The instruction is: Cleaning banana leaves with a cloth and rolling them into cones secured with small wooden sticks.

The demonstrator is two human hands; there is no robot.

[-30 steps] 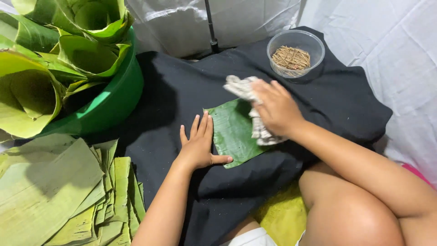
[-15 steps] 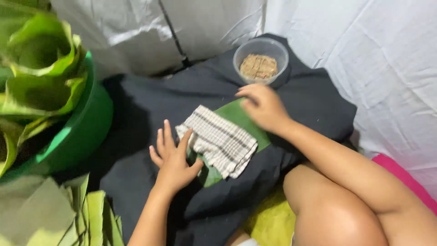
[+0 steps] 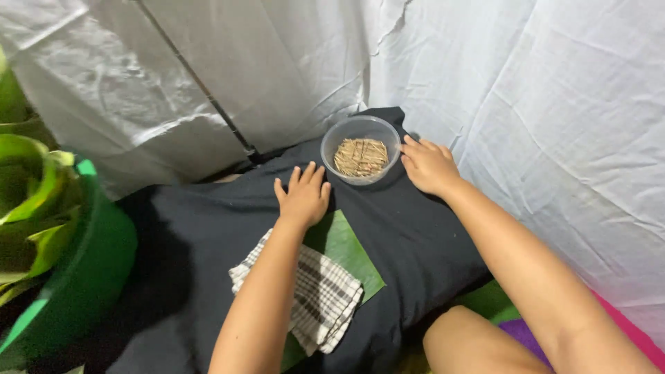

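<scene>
A clear plastic bowl (image 3: 360,156) of thin brown sticks stands on a black cloth (image 3: 201,228) at the far side. My right hand (image 3: 428,165) rests flat on the cloth right beside the bowl, fingers near its rim, holding nothing. My left hand (image 3: 303,196) lies flat with fingers spread just to the left of the bowl, at the far edge of a green leaf piece (image 3: 346,253). A checked cloth (image 3: 322,294) lies over the leaf's near part, partly under my left forearm.
A green tub (image 3: 83,277) holding rolled green leaves (image 3: 31,208) stands at the left. White sheeting (image 3: 526,104) hangs behind and to the right, with a dark pole (image 3: 201,90) running down it. My bare knee (image 3: 471,343) is at the bottom right.
The view has swung right and up. My right hand let go of the checked cloth, which now lies on the leaf, and both hands moved forward towards the bowl.
</scene>
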